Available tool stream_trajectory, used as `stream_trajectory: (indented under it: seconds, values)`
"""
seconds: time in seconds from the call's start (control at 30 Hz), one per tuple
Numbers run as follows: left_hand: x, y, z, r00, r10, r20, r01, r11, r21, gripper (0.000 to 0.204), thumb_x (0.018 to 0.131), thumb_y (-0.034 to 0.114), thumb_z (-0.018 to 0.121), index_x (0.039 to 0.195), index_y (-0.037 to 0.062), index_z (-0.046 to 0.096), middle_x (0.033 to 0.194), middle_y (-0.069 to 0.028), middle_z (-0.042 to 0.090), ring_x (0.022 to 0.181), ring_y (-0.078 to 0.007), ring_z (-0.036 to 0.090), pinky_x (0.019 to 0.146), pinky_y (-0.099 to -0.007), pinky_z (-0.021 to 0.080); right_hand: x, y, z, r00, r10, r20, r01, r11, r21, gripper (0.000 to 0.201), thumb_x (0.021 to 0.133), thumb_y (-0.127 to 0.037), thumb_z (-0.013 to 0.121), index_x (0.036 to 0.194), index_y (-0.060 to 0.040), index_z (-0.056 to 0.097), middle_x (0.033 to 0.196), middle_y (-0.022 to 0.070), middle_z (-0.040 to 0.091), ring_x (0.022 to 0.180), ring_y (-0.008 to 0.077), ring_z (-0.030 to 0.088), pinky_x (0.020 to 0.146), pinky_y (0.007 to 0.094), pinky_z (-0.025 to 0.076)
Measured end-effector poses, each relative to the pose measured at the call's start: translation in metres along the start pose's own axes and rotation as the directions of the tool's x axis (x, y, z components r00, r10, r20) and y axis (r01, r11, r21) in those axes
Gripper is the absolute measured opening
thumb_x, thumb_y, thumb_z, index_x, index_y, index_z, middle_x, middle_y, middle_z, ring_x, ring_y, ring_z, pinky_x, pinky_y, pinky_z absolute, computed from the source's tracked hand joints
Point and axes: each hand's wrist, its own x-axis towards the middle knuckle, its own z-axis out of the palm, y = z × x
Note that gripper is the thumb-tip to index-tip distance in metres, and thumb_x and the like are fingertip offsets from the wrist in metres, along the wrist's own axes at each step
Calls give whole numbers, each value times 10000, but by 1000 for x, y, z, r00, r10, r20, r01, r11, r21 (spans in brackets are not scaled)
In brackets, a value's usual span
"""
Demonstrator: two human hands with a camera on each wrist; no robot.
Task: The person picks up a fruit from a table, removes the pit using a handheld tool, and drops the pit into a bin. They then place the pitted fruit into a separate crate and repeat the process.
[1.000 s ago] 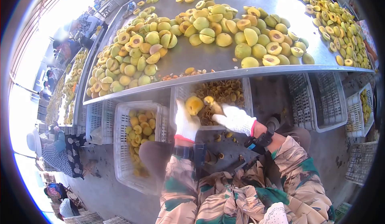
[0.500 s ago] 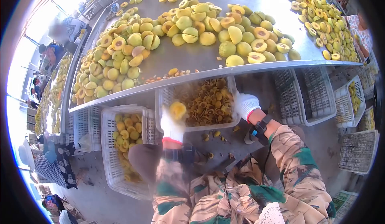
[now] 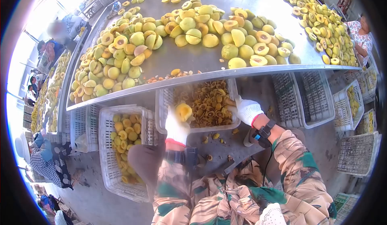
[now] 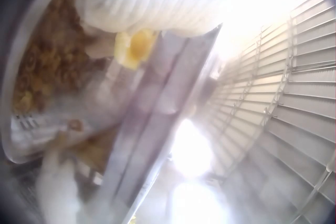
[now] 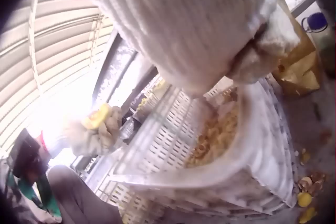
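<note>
My gloved left hand (image 3: 176, 126) grips a yellow peach piece (image 3: 184, 111) over the near left part of a white crate (image 3: 161, 122). In the left wrist view the peach's cut hollow (image 4: 139, 45) shows beneath the glove. My gloved right hand (image 3: 247, 109) is at the crate's right rim, its fingers bent inward over the brown scraps (image 3: 209, 104). From the right wrist, the white glove (image 5: 184, 29) hides most of its fingertips. A small brown ring shape (image 4: 75, 125) appears by that hand in the left wrist view; I cannot tell whether the hand holds it.
Above the crate, a metal table (image 3: 169, 59) bears heaps of halved peaches (image 3: 193, 35). A crate of yellow peach halves (image 3: 149, 120) stands at left. Stacked crates (image 3: 310, 100) are at right. Fruit bits (image 3: 216, 136) lie on the floor. Another person (image 3: 358, 37) is at the far right.
My right hand has moved right, away from the peach in my left hand, to the crate's right rim. The left hand still holds its peach; the head view has shifted slightly.
</note>
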Motion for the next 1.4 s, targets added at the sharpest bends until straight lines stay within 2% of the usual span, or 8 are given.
stream_trajectory:
  seconds: [0.33, 0.5, 0.53, 0.6, 0.83, 0.93, 1.23, 1.4]
  values:
    - [-7, 4, 5, 995, -95, -4, 94, 989, -117, 511, 999, 512, 458, 1164, 51, 607, 1047, -90, 648, 902, -237, 614, 655, -404, 507, -19, -26, -20, 996, 63, -57, -45, 957, 285, 522, 936, -462, 558, 1136, 20, 558, 967, 249, 677, 879, 456, 634, 763, 468, 508]
    - [12, -42, -10, 976, 213, 39, -216, 936, 277, 505, 1024, 485, 413, 1152, 41, 617, 1030, -104, 669, 947, -223, 620, 802, -358, 515, -50, -79, -26, 938, -75, 338, -236, 575, 784, 430, 950, -468, 553, 1016, -45, 582, 773, 82, 645, 610, 196, 629, 567, 325, 509]
    - [-9, -15, 17, 999, 36, -11, -36, 998, 58, 505, 1023, 484, 417, 1146, 38, 619, 1027, -105, 670, 950, -222, 621, 818, -353, 515, -54, -87, -28, 925, -123, 359, -236, 555, 798, 387, 956, -468, 550, 988, -83, 572, 745, 22, 603, 566, 87, 576, 519, 261, 487]
    - [-28, 4, 43, 990, -140, -33, 133, 978, -159, 529, 1016, 497, 430, 1125, 18, 624, 1023, -102, 669, 933, -222, 627, 818, -364, 525, -55, -94, -22, 917, -145, 373, -224, 585, 779, 481, 954, -509, 523, 1081, -48, 580, 816, 100, 646, 659, 194, 634, 601, 326, 508]
    - [-42, 4, 64, 999, -15, -51, 25, 979, 202, 582, 1020, 508, 402, 1094, -13, 649, 958, -107, 686, 805, -198, 639, 744, -316, 536, -55, -98, -26, 946, -126, 299, -106, 751, 652, 622, 955, -571, 451, 1184, -5, 568, 1071, 256, 650, 1028, 430, 606, 882, 453, 469]
    - [-43, 8, 65, 999, -48, -22, 52, 968, 246, 605, 1023, 514, 383, 1104, -21, 652, 956, -112, 690, 804, -181, 630, 741, -302, 525, -56, -93, -19, 947, -222, 232, 22, 765, 643, 534, 973, -533, 463, 1086, -29, 595, 924, 176, 673, 837, 332, 664, 730, 398, 517]
    - [-45, 15, 57, 890, -409, 199, 427, 903, -55, 512, 1021, 476, 405, 1078, 18, 626, 856, -95, 665, 710, -186, 618, 624, -326, 525, -56, -81, -10, 561, -617, 551, -768, -140, 625, 384, 1015, -460, 477, 874, -109, 547, 559, -71, 362, 398, 25, 282, 357, 201, 260]
    - [-22, 15, 43, 857, -405, 318, 474, 862, -181, 498, 1016, 497, 411, 1107, 44, 596, 908, -95, 654, 785, -221, 611, 700, -342, 512, -47, -75, -19, 576, -716, 394, -748, -268, 607, 391, 1033, -436, 441, 901, -91, 569, 568, -79, 338, 388, 18, 260, 348, 191, 244]
